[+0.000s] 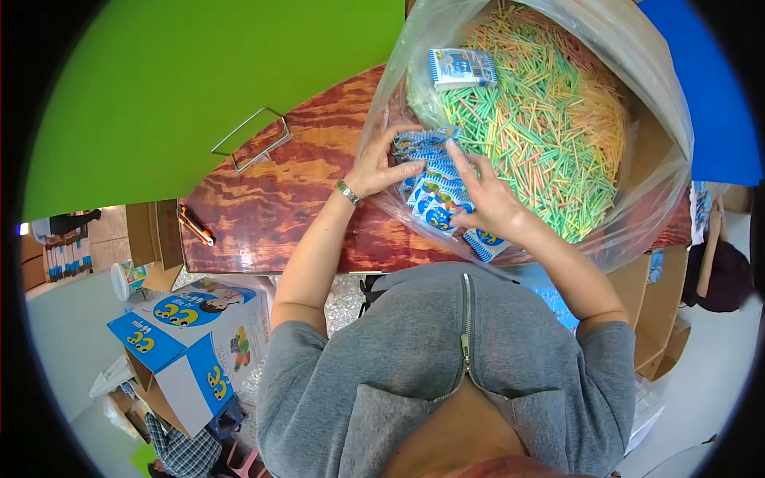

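Observation:
My left hand grips the far end of a bundle of small blue-and-white packets at the near rim of a big clear plastic bag. On the bundle's right side lies my right hand, its fingers pressed on the packets. The bag is filled with thin green, yellow and orange sticks. One more blue-and-white packet lies on top of the sticks at the far side. A watch sits on my left wrist.
The bag rests on a reddish wooden table with a metal handle and an orange pen. A green board rises behind. Blue-and-white cartons stand on the floor at left, brown cardboard boxes at right.

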Demonstrator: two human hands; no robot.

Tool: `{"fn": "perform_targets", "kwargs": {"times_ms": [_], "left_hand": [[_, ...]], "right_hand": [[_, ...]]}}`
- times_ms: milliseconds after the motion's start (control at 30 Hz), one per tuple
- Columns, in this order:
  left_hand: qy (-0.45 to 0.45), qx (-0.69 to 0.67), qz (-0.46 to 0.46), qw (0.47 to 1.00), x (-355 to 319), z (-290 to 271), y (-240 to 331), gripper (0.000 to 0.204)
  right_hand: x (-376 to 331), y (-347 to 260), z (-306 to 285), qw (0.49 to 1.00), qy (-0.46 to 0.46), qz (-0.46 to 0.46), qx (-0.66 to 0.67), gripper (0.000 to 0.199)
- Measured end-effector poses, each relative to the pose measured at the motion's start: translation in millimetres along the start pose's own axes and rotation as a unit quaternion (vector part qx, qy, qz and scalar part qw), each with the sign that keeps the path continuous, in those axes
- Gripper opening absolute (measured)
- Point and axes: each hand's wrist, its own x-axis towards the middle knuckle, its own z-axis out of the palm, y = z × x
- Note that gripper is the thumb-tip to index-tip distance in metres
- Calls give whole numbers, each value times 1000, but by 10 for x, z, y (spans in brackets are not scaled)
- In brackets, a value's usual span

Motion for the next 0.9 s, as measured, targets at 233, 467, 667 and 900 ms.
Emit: {"fn": "perform_targets", "kwargs": {"times_ms": [233,467,667,900], "left_hand": [[-29,97,-2,995,-65,-9,166,91],[5,192,97,977,-196,123,24,114],[41,173,57,982,-285,208,-43,111],[73,186,145,969,-435,184,249,116]], "right_hand": [[135,-4,328,996,84,-38,-10,102],[252,150,453,968,169,-185,-17,94],[319,56,192,976,195,-94,6,102],[309,-15,217,950,174,-257,18,95]]}}
